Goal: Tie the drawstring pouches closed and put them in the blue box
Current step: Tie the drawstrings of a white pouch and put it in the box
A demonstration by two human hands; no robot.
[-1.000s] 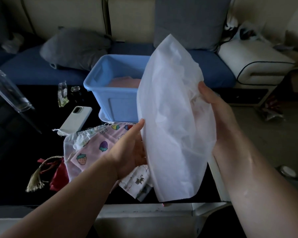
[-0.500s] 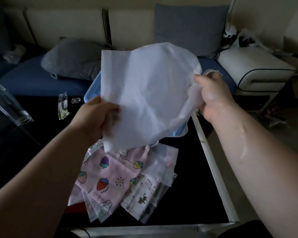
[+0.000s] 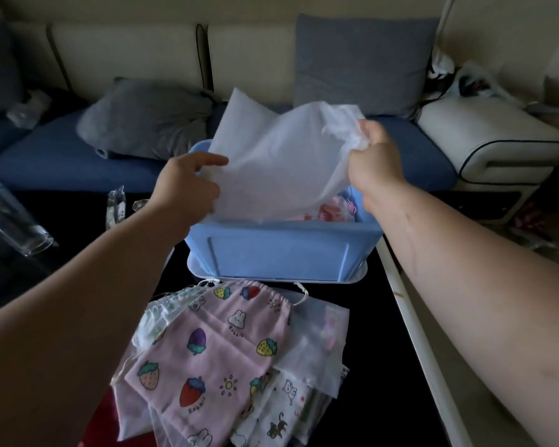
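Observation:
A large white drawstring pouch (image 3: 281, 162) hangs over the open blue box (image 3: 281, 250), its lower edge dipping inside. My right hand (image 3: 373, 159) grips the gathered mouth of the pouch at its upper right. My left hand (image 3: 188, 185) holds the pouch's lower left corner, thumb on top. A pink printed pouch (image 3: 333, 211) lies in the box, partly hidden by the white one. In front of the box lies a pile of pouches: a pink one with strawberries and rabbits (image 3: 213, 353) on top, translucent white ones (image 3: 317, 343) and a cat-print one (image 3: 278, 417) beside it.
The box and the pile lie on a black table with a white rim (image 3: 410, 324) on the right. A clear glass (image 3: 10, 217) and a small plastic packet (image 3: 117, 204) stand at the left. Behind is a blue sofa with grey cushions (image 3: 142, 121).
Both hands have carried the white pouch forward and down, from in front of me to over the blue box. Its mouth is now bunched in my right hand.

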